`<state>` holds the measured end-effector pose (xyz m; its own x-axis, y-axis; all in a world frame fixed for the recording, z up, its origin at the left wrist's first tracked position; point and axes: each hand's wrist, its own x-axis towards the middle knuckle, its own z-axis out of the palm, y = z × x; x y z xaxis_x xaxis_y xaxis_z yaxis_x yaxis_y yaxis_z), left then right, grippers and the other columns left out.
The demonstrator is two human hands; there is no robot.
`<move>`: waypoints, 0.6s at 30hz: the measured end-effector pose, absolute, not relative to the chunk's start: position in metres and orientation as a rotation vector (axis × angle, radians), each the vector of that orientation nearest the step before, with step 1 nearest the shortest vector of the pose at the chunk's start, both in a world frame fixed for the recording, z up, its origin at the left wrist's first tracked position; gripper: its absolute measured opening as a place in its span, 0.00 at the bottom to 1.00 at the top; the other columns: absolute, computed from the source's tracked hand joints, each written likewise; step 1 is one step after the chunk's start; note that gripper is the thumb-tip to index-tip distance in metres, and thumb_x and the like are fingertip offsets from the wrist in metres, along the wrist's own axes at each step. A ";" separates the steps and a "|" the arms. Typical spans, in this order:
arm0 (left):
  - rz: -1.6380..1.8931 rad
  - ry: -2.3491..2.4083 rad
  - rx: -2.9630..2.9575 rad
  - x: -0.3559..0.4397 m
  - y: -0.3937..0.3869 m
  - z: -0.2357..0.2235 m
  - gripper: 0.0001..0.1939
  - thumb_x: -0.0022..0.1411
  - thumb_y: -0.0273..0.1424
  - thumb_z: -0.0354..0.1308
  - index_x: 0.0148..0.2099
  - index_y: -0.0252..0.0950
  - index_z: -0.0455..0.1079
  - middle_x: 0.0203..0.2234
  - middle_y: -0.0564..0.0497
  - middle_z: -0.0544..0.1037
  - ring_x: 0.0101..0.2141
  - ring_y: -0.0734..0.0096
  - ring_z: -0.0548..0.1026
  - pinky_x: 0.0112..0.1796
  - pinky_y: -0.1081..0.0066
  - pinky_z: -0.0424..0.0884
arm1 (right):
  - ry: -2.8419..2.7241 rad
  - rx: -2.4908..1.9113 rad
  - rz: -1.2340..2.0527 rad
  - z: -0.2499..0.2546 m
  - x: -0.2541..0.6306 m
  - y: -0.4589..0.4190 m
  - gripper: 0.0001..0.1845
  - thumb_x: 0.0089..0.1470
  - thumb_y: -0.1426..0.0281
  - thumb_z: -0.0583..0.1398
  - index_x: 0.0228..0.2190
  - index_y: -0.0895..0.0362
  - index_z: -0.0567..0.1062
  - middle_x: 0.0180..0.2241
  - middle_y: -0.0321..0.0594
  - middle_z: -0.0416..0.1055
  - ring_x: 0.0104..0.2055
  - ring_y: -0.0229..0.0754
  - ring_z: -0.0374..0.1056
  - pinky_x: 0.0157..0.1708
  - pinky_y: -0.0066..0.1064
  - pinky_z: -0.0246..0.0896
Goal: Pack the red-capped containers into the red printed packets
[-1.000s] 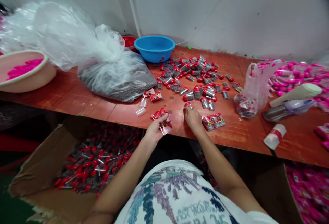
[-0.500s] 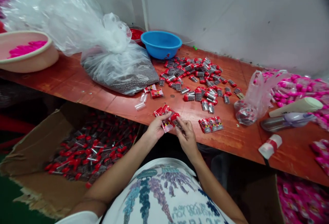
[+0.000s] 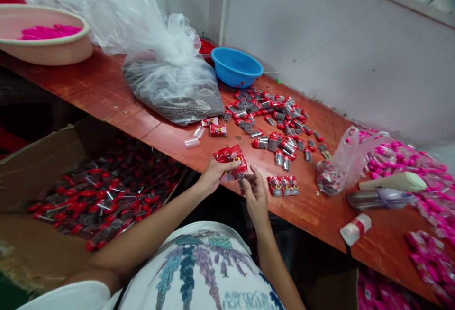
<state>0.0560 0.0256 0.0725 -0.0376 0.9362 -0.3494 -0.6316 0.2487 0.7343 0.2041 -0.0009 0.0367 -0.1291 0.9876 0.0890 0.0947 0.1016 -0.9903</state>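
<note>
My left hand [image 3: 214, 176] grips some red printed packets [image 3: 231, 152] above the table's front edge, with the thumb pressed on top. Just to their right is my right hand [image 3: 255, 190], its fingers curled in at the packets' lower right edge. Something small and dark shows at those fingertips, but I cannot make it out. Three red-and-clear packs [image 3: 283, 186] lie side by side right of my hands. Beyond them spreads a pile of small clear containers with red caps and dark contents [image 3: 273, 111]. Two empty clear tubes [image 3: 192, 143] and a few red packets [image 3: 218, 130] rest left of that pile.
A tied clear bag of dark beads [image 3: 174, 96], a blue basin [image 3: 236, 68] and a cream basin with pink pieces [image 3: 46, 54] stand behind. At right are a plastic bag [image 3: 334, 172], a bottle [image 3: 378, 199] and pink items [image 3: 398, 158]. A carton [image 3: 46, 158] of red-capped containers stands below left.
My right hand has drawn slightly away from the packets; the red-capped container it held against them no longer shows in its fingers. The view has tilted and shifted.
</note>
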 end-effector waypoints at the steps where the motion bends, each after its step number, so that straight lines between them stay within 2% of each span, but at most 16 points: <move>1: 1.303 0.942 0.430 0.056 0.025 0.073 0.16 0.40 0.27 0.70 0.35 0.32 0.74 0.28 0.49 0.79 0.27 0.65 0.77 0.30 0.64 0.75 | -1.357 -1.165 1.197 0.036 0.203 -0.001 0.25 0.57 0.63 0.57 0.56 0.51 0.63 0.37 0.39 0.68 0.34 0.38 0.66 0.30 0.29 0.64; 6: 1.242 0.968 0.575 0.053 0.022 0.074 0.13 0.41 0.30 0.70 0.31 0.32 0.73 0.24 0.50 0.77 0.24 0.66 0.75 0.27 0.68 0.72 | -1.293 -1.171 1.248 0.038 0.202 -0.003 0.19 0.54 0.63 0.60 0.47 0.55 0.71 0.41 0.42 0.72 0.40 0.42 0.69 0.37 0.32 0.66; 9: 1.221 1.030 0.680 0.051 0.021 0.073 0.12 0.41 0.31 0.70 0.28 0.32 0.73 0.21 0.49 0.76 0.21 0.69 0.73 0.23 0.72 0.68 | -1.336 -1.175 1.220 0.041 0.204 -0.003 0.17 0.54 0.64 0.61 0.46 0.55 0.73 0.40 0.42 0.74 0.41 0.42 0.70 0.40 0.34 0.66; 12: 1.249 1.059 0.793 0.049 0.022 0.073 0.11 0.40 0.30 0.70 0.25 0.31 0.73 0.20 0.50 0.76 0.22 0.71 0.72 0.25 0.73 0.68 | -1.390 -1.189 1.150 0.043 0.205 -0.004 0.16 0.54 0.65 0.61 0.45 0.54 0.74 0.41 0.42 0.73 0.42 0.43 0.70 0.41 0.34 0.66; 15: 1.234 1.045 0.827 0.046 0.022 0.074 0.14 0.39 0.29 0.71 0.32 0.32 0.76 0.22 0.50 0.77 0.24 0.69 0.74 0.29 0.72 0.70 | -1.380 -1.205 1.117 0.045 0.205 -0.005 0.15 0.53 0.65 0.61 0.43 0.53 0.75 0.40 0.41 0.74 0.41 0.42 0.70 0.41 0.33 0.65; 18: 1.168 0.981 0.798 0.041 0.022 0.077 0.26 0.39 0.27 0.71 0.45 0.34 0.74 0.27 0.49 0.79 0.28 0.66 0.76 0.31 0.71 0.71 | -1.269 -1.207 1.240 0.044 0.206 -0.006 0.16 0.52 0.64 0.62 0.43 0.53 0.75 0.39 0.40 0.75 0.36 0.40 0.70 0.32 0.29 0.66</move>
